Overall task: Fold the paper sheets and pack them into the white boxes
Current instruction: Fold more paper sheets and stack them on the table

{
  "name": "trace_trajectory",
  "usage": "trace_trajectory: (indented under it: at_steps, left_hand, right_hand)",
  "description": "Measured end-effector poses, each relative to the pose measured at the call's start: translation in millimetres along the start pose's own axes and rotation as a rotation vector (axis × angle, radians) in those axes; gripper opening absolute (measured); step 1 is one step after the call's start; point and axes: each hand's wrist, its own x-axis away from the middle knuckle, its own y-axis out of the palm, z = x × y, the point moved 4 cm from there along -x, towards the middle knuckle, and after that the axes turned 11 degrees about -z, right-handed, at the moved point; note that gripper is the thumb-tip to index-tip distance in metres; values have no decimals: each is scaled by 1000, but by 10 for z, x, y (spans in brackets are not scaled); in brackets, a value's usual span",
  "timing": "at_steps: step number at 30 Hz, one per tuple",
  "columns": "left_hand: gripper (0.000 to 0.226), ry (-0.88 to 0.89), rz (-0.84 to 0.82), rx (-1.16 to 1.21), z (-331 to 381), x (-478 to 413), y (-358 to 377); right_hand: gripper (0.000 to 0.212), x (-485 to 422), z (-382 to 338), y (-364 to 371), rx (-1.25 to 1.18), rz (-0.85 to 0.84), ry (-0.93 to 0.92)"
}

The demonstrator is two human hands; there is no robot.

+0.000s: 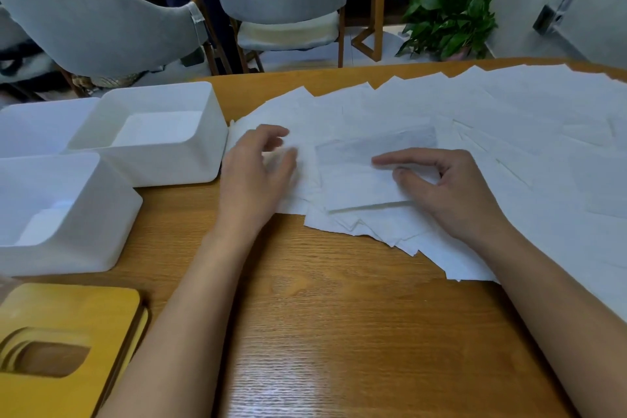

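As the right hand [441, 190] presses, fingers spread, on a folded sheet [353, 183] atop the pile [509, 119] on the tabletop [339, 316], the left hand [254, 176] hovers loose and empty; the paper looks light, limp and easily torn, best pinched at an edge.

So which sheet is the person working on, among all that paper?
Start at the wooden table and the white spread of loose sheets across its right side. Near that spread's front edge, touched by the right hand, lies the folded sheet. Unlike its flat neighbours, it is a smaller, doubled rectangle with a thick near edge.
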Motion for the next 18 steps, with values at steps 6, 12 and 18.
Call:
trace_trajectory:
  at_steps: [6,12,18]
  left_hand:
    - [43,-200,-19,-153,-249,-22,2]
    - [37,-161,43,-167,-254,-34,-41]
    - [35,-125,84,-142,-216,-32,-62]
  right_hand:
    - [35,-19,78,-12,8,30,30]
    - [35,-34,111,1,23,26,41]
    - [34,-35,127,4,27,29,64]
